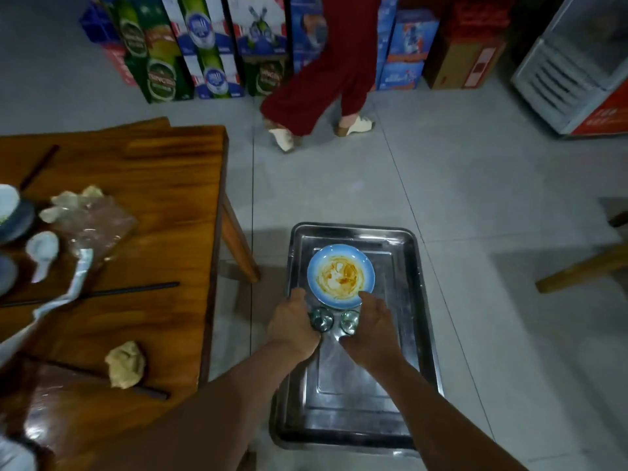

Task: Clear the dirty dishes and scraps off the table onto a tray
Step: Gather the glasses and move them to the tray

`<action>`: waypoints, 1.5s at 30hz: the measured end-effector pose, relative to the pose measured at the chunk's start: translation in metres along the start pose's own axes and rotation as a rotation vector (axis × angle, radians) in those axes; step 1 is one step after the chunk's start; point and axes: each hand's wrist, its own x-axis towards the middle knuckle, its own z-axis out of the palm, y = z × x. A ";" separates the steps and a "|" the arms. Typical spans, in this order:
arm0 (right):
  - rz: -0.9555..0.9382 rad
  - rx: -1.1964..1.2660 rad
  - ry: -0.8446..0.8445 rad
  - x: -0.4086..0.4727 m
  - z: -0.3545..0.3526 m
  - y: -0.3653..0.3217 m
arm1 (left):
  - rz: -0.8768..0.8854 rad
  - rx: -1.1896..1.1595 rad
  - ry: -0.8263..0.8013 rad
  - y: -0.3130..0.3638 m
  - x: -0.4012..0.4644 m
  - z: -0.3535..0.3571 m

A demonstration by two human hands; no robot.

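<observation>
**Two glasses and a smeared plate on the steel tray**

Nearest: both forearms reach forward over the metal tray (413, 351), which sits right of the wooden table (163, 232), its long axis running away from the camera. The left hand (294, 329) curls round a small glass (321, 320); the right hand (370, 329) curls round a second glass (350, 321). Both glasses stand upright, side by side, mouths up, at the tray's middle. Just beyond them, touching the fingertips of both hands, a blue-rimmed plate (341, 275) lies flat in the tray's far half, streaked with orange sauce.

On the table: crumpled napkin (126, 364) near, dark chopsticks (136, 289) lying left to right, white spoon (42, 253) with bowl pointing away, clear wrapper (95, 226).

Far: a person in red trousers (316, 83) before stacked drink cartons (204, 45).
</observation>
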 end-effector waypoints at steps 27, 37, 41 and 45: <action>-0.291 -0.020 -0.053 -0.215 -0.040 -0.330 | -0.039 -0.207 0.360 -0.168 -0.268 -0.307; -0.423 -0.068 -0.075 -0.317 0.039 -0.444 | -0.159 -0.293 0.427 -0.314 -0.368 -0.370; -0.491 -0.093 -0.140 -0.347 0.072 -0.490 | -0.251 -0.304 0.489 -0.370 -0.405 -0.395; -0.545 -0.085 -0.215 -0.365 0.102 -0.535 | -0.332 -0.326 0.498 -0.420 -0.426 -0.418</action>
